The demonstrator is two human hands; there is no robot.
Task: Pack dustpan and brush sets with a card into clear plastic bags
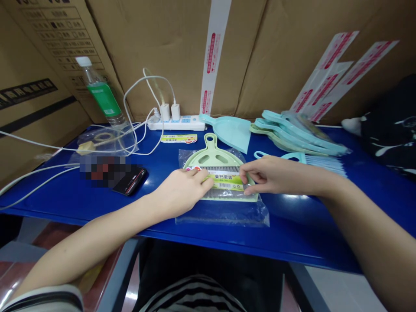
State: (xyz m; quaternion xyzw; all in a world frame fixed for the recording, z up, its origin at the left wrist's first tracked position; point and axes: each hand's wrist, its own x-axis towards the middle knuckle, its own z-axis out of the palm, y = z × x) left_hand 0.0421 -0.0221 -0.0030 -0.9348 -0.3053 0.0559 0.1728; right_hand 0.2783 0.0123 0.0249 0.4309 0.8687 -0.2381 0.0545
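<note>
Currently left hand [182, 190] presses flat, fingers extended, on the label card [225, 180]; right hand [271, 175] pinches the card's right edge. Card sits on the bagged green dustpan [212, 158], mid blue table [65, 195]. Blue dustpan [230, 130] and power strip [177, 123] behind; phone [131, 182] to the left.

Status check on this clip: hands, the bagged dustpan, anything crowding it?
Left hand and right hand both press the label card on the bagged green dustpan. Blue brush lies just right; phone left, apart.
</note>
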